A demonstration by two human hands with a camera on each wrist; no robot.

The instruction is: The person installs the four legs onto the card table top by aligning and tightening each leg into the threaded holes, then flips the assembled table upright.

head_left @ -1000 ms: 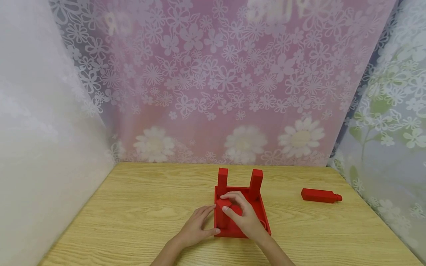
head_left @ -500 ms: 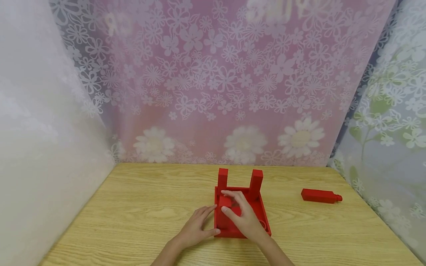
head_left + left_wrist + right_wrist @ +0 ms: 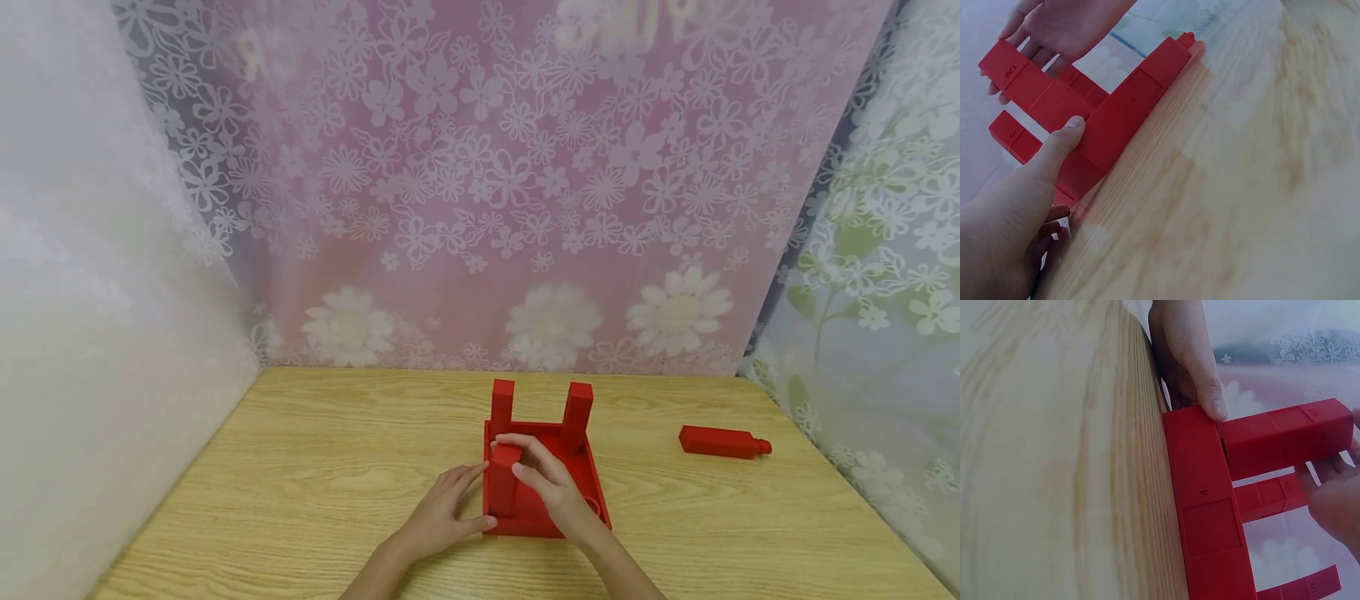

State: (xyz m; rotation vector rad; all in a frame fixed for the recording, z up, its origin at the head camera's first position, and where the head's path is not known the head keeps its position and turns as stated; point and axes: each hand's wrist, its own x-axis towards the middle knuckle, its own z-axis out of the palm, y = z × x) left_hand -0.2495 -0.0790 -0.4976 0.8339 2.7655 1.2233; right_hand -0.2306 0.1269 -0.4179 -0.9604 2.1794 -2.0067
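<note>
A shallow red square base (image 3: 528,527) with raised rims lies on the table, legs pointing up. At its near left corner stands a square red leg (image 3: 501,492). My right hand (image 3: 555,490) holds this leg near its top, thumb on one side and fingers behind. My left hand (image 3: 442,518) grips the base's near left corner; in the left wrist view the thumb presses the rim (image 3: 1094,128). The right wrist view shows the held leg (image 3: 1285,440) standing out from the base (image 3: 1207,481). How the leg's lower end sits in the base is hidden.
Two more red legs, the far left leg (image 3: 502,404) and far right leg (image 3: 577,410), stand on the base. A ring-shaped socket (image 3: 593,506) shows at its near right corner. A loose red leg with a knobbed end (image 3: 720,442) lies on the wooden table (image 3: 315,467) to the right.
The held leg has turned about its upright axis, and its top face now sits at another angle. My right fingers and thumb have shifted slightly around it. My left hand and the base stay put.
</note>
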